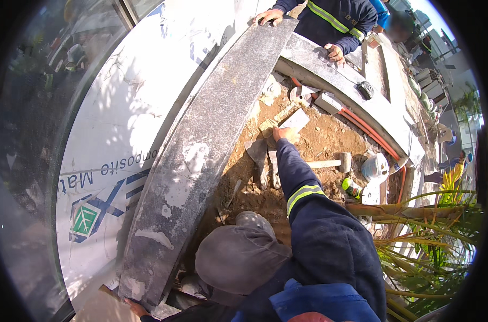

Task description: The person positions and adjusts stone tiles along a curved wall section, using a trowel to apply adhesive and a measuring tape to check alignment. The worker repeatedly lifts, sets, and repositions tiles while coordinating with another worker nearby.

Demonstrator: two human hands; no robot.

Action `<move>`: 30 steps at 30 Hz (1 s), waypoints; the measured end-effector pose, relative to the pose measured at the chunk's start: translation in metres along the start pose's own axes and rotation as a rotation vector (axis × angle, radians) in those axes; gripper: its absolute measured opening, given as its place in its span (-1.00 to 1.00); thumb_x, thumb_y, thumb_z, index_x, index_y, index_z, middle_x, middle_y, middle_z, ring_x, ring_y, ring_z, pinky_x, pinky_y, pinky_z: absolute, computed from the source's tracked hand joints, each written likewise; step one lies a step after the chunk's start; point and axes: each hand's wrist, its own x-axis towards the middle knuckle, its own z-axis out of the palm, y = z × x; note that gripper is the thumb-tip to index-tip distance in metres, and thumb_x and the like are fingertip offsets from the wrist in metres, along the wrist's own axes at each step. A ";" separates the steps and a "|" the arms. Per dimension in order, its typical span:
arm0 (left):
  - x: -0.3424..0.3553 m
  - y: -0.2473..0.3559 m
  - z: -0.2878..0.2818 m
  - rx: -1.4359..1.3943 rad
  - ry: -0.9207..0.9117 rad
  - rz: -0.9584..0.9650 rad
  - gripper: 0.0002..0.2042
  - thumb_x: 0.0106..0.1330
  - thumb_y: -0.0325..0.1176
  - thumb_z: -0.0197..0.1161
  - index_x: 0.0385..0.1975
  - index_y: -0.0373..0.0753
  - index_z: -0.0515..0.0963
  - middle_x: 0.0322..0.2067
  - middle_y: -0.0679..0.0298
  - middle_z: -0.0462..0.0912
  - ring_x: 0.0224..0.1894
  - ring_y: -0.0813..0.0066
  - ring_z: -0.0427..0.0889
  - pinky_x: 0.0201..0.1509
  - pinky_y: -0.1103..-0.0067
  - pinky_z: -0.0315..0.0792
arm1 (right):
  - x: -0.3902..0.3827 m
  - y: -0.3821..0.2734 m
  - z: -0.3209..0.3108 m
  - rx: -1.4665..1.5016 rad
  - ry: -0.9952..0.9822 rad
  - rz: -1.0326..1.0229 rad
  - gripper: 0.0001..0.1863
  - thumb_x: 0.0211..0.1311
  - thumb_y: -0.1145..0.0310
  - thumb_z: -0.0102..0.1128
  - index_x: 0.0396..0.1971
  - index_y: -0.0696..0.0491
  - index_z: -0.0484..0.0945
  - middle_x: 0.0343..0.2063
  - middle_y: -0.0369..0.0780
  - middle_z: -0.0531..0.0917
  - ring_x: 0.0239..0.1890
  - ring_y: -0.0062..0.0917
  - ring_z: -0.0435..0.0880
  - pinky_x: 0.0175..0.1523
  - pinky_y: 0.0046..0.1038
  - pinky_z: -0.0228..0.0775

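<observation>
A long grey stone slab (pixel 222 139) runs diagonally from the lower left to the top. At its near end is my left hand (pixel 137 308). Its fingers curl at the slab's edge and most of it is hidden. Close by lies a thin brown strip (pixel 110 292). My right arm stretches over the dirt. My right hand (pixel 288 134) is closed on a pale rectangular piece (pixel 297 119), its fingers partly hidden. Beside that hand are a tan lump (pixel 267 126) and dark, flat, dusty pieces (pixel 258 156) of unclear kind. A mallet (pixel 342 162) lies right of my forearm.
A co-worker's hand (pixel 269 17) rests on the slab's far end; the other (pixel 335 53) is on a stone curb (pixel 319 58) carrying a tape measure (pixel 365 90). Orange conduits (pixel 370 131) edge the dirt. A white container (pixel 375 167) and palm fronds (pixel 421 252) stand right.
</observation>
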 end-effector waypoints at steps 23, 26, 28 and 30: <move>-0.040 0.034 0.027 0.222 0.028 0.070 -0.13 0.51 0.32 -0.30 0.08 -0.54 0.55 0.02 -0.37 0.60 0.12 -0.30 0.58 0.20 0.08 0.44 | 0.273 -0.175 -0.183 -0.342 -0.133 -0.795 -0.36 0.01 0.24 0.32 0.17 0.11 0.52 0.14 -0.03 0.60 0.27 -0.12 0.55 0.30 -0.03 0.39; -0.046 0.029 0.001 0.263 0.064 0.052 -0.15 0.52 0.30 -0.32 0.07 -0.53 0.57 0.00 -0.37 0.61 0.11 -0.32 0.58 0.18 0.06 0.44 | 0.238 -0.175 -0.159 -0.452 -0.032 -0.845 -0.35 0.11 0.31 0.26 0.30 -0.06 0.45 0.22 -0.16 0.54 0.39 -0.24 0.42 0.38 0.06 0.26; -0.050 0.026 -0.002 0.321 0.053 0.042 -0.17 0.53 0.28 -0.32 0.05 -0.51 0.58 -0.01 -0.37 0.61 0.10 -0.32 0.59 0.17 0.05 0.44 | 0.223 -0.187 -0.161 -0.521 0.027 -0.874 -0.33 0.20 0.40 0.14 0.37 -0.27 0.41 0.28 -0.27 0.47 0.43 -0.29 0.33 0.36 0.11 0.22; -0.048 0.028 0.020 0.356 -0.002 0.060 -0.19 0.54 0.26 -0.32 0.04 -0.49 0.59 -0.02 -0.36 0.62 0.09 -0.32 0.59 0.15 0.04 0.44 | 0.233 -0.191 -0.164 -0.279 0.208 -0.899 -0.34 0.20 0.40 0.14 0.37 -0.24 0.41 0.23 -0.23 0.49 0.36 -0.23 0.40 0.32 0.08 0.26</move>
